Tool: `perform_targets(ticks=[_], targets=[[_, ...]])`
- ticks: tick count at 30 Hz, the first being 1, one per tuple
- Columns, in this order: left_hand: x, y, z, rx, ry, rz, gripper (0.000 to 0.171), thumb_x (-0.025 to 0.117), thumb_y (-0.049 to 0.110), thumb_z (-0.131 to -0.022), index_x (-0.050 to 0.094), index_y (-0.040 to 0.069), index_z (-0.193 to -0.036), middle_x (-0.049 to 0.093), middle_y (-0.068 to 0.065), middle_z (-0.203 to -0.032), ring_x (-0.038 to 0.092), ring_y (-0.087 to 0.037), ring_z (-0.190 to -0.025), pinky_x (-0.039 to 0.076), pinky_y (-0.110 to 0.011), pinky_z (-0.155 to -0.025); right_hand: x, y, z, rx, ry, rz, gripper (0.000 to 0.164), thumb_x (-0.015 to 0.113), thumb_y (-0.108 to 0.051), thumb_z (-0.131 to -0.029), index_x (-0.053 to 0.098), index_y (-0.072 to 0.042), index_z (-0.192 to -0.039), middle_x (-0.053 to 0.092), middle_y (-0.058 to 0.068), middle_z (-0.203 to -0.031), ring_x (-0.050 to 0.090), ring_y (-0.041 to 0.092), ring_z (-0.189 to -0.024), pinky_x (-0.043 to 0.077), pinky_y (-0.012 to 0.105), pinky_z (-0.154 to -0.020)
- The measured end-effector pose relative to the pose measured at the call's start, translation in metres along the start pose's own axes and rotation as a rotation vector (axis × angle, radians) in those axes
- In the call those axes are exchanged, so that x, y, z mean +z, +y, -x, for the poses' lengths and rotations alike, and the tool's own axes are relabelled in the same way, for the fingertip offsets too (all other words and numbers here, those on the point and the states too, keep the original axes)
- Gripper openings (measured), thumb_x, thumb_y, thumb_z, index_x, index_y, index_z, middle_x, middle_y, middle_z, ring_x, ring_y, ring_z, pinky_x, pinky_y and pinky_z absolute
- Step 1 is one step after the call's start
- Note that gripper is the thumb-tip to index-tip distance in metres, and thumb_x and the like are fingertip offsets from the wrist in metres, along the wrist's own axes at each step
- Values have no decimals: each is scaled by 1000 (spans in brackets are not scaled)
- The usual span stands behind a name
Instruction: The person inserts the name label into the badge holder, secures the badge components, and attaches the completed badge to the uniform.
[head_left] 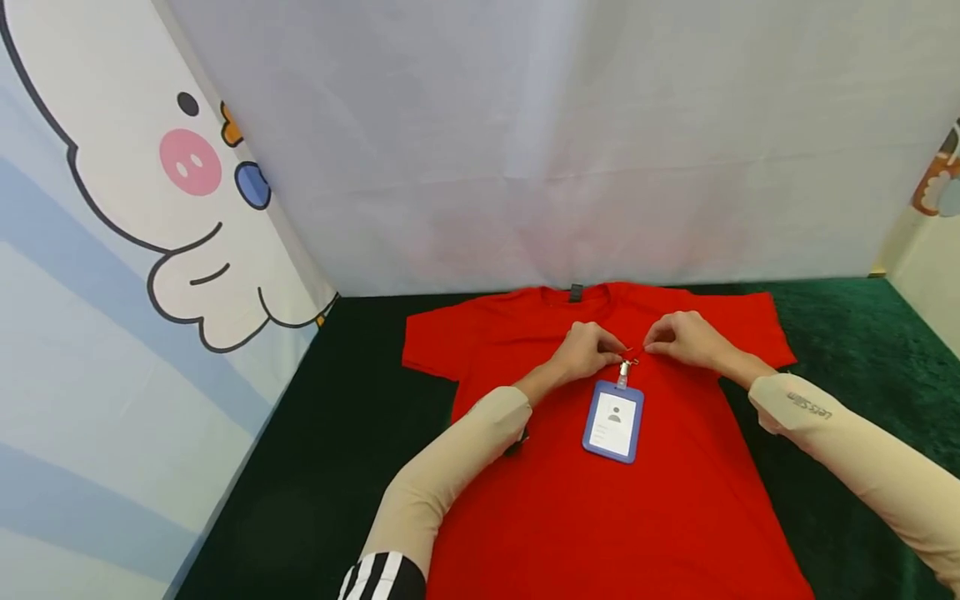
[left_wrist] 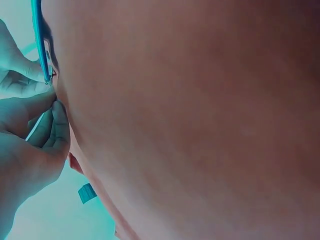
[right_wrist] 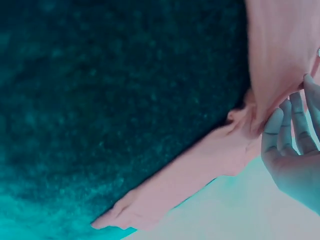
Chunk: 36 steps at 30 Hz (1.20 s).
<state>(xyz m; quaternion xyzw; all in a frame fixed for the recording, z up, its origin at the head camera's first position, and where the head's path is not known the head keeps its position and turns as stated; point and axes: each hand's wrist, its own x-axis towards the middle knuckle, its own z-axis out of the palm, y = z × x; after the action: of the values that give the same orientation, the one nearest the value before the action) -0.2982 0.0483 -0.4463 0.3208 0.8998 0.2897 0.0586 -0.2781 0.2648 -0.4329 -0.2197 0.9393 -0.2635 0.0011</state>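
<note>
A red T-shirt [head_left: 570, 517] lies spread out with its collar at the far side. On its chest rests a blue-framed ID badge [head_left: 613, 421] with a white card, joined by a strap to a metal badge clip [head_left: 624, 369]. My left hand [head_left: 585, 352] pinches at the top of that clip with thumb and forefinger; the exact hold is partly hidden. Just right of the clip, my right hand [head_left: 684, 337] pinches the shirt's cloth. The right wrist view shows the shirt [right_wrist: 285, 45] raised in a fold at these fingers. Both hands' fingertips come close together in the left wrist view.
Under the shirt is a dark green cloth-covered table [head_left: 300, 500]. A pale curtain [head_left: 525, 150] hangs behind it, and a cartoon-printed sheet [head_left: 112, 375] stands along the left. The dark collar label [head_left: 576, 292] shows at the shirt's neck.
</note>
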Motion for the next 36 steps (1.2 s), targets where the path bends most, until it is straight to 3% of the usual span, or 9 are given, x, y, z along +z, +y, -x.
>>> perform_targets(ticks=[7,17,36], targets=[[2,2,-2,-12,4,-2,21,73,14,-95,79,9,-114,80,-4,-109,71,-15,-106,52,-10,-78,-1,-1,5,-57,-2,85,3,71,-4,-93,72,-2,-96,69,11,-93,59,23,-84,56,50,-86],[3,1,-4,-39,10,81,21,74,14,-94,80,8,-113,80,-4,-108,71,-14,-98,50,-10,-78,-2,-1,7,-76,44,-19,6,72,-2,-92,73,-1,-97,70,11,-93,59,24,-86,55,52,-88],[5,1,-8,-26,-11,57,19,73,15,-95,80,13,-112,80,-1,-107,68,-16,-111,47,-10,-83,-2,0,6,-64,45,10,9,74,-7,-92,76,-5,-101,69,8,-93,60,21,-86,55,49,-88]])
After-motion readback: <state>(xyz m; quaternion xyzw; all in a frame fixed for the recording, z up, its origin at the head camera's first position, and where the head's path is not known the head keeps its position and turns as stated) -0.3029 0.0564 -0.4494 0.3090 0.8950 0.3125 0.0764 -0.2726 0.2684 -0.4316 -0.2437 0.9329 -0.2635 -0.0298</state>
